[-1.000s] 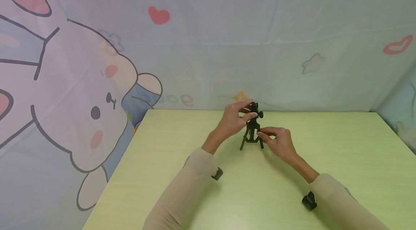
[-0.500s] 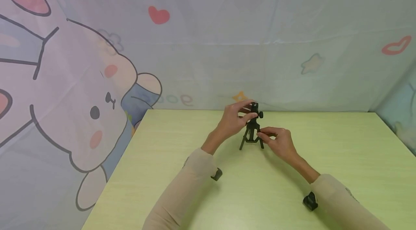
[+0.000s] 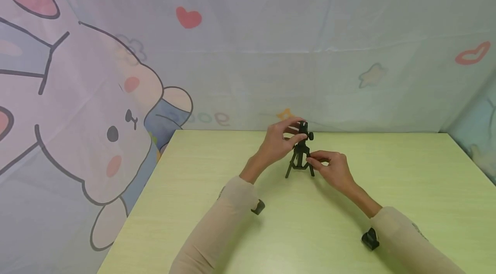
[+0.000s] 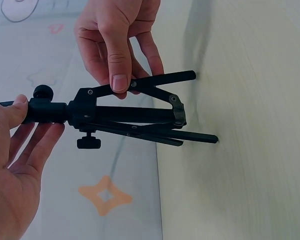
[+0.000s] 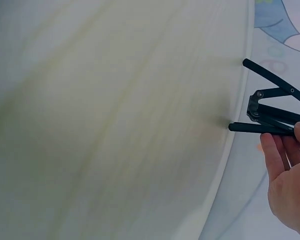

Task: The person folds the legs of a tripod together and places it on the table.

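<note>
A small black tripod [image 3: 300, 158] stands upright near the back of the table, its legs spread. My left hand [image 3: 276, 141] grips its upper column from the left, thumb in front and fingers behind. In the left wrist view the left hand [image 4: 20, 165] holds the column just below the top, close to a round side knob [image 4: 43, 92]. My right hand [image 3: 334, 170] pinches the right leg between thumb and fingers. That pinch, by the right hand [image 4: 115, 45], falls near the leg's brace joint. In the right wrist view two leg ends [image 5: 237, 126] reach the tabletop.
The pale yellow-green table [image 3: 232, 153] ends at a cloth backdrop [image 3: 248, 72] with a printed rabbit and hearts, close behind the tripod. Dark wrist-worn devices [image 3: 370, 239] hang under both beige sleeves [image 3: 217, 226].
</note>
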`<state>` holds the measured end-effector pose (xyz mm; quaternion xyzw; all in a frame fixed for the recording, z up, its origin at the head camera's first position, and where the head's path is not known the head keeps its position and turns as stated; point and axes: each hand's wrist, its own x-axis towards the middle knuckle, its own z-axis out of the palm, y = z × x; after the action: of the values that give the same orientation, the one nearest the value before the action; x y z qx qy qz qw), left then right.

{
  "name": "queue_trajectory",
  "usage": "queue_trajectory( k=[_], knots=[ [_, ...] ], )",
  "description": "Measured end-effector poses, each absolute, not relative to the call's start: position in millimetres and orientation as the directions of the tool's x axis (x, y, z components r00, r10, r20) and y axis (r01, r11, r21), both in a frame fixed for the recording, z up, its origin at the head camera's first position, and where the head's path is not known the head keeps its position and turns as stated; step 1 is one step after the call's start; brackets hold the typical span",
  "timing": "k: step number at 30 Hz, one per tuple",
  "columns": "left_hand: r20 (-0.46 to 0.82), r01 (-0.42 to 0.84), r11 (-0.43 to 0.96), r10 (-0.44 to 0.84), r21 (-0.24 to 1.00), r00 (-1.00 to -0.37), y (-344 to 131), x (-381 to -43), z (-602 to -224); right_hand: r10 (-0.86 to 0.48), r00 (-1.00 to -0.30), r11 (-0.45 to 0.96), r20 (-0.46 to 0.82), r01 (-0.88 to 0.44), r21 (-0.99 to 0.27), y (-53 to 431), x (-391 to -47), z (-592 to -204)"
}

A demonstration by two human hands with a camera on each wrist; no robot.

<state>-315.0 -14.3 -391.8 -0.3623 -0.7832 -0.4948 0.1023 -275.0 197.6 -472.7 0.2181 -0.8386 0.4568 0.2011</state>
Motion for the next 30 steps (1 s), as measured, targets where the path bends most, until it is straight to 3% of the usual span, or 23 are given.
queue_trajectory(
  k=[30],
  knots=[
    [0.529, 0.674, 0.21, 0.474, 0.709, -0.704, -11, -318, -397, -0.237, -0.833, 0.486, 0.5, -0.547, -0.682, 209, -274, -473]
  ],
)
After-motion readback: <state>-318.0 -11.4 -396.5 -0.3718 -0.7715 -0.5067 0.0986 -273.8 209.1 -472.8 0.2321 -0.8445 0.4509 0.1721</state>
